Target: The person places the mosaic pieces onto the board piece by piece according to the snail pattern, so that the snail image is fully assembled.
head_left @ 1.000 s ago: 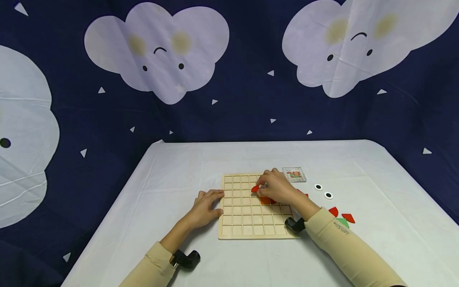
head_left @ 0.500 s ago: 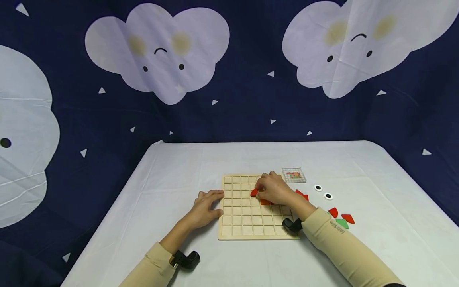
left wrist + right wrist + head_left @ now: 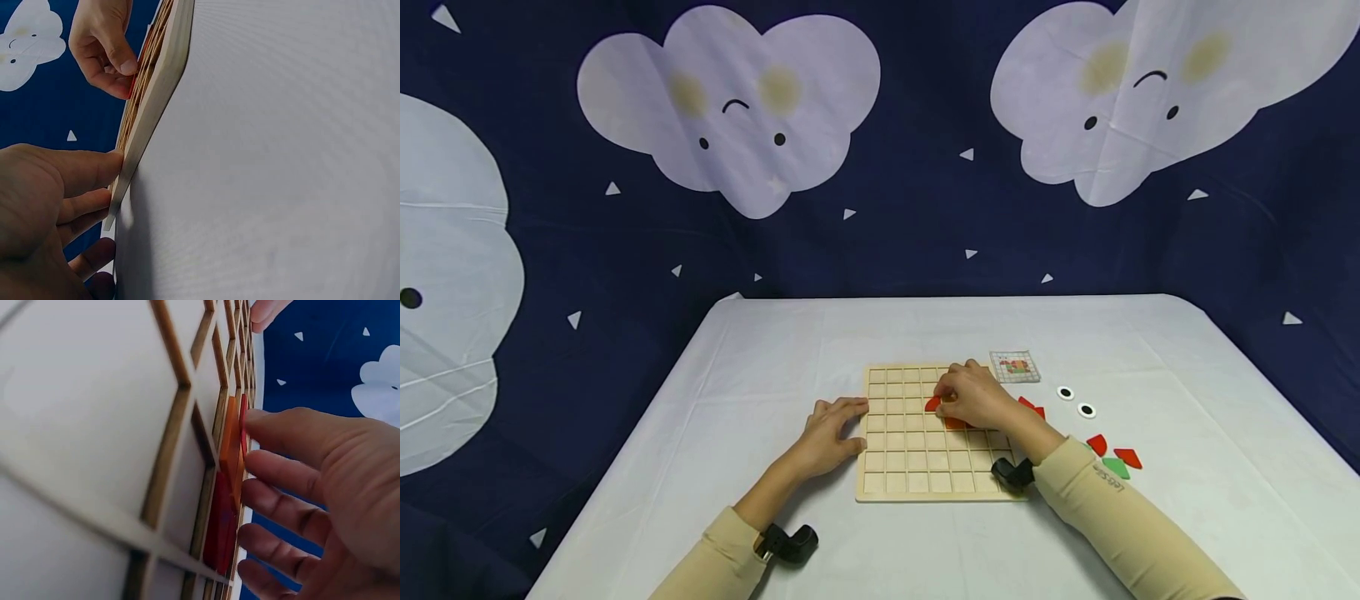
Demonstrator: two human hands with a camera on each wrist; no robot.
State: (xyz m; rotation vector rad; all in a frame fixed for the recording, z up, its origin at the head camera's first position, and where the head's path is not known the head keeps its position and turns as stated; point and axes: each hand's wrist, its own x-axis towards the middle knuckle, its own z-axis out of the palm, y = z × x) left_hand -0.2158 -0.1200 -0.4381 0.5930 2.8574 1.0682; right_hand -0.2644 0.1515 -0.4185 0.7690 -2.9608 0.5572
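My right hand (image 3: 973,397) pinches a small red tile with a rounded side (image 3: 932,404) between thumb and index finger, right at the surface of the square wooden grid board (image 3: 917,461). Next to it an orange tile (image 3: 230,440) sits in the grid, partly under the hand in the head view. Another red tile (image 3: 219,525) lies beside the orange one in the right wrist view. With fingers extended, my left hand (image 3: 827,435) touches the board's left edge; in the left wrist view its thumb and fingertips (image 3: 112,164) rest against the wooden side.
A small picture card (image 3: 1015,367) lies behind the board's right corner. To the right are two white discs with black centres (image 3: 1086,410), loose red tiles (image 3: 1128,457) and a green tile (image 3: 1116,467). More red tiles (image 3: 1032,407) show past the right wrist. White cloth covers the table (image 3: 775,358).
The right hand has shifted slightly toward the near side with the red tile, then stays almost still. The left hand keeps its place on the board's edge.
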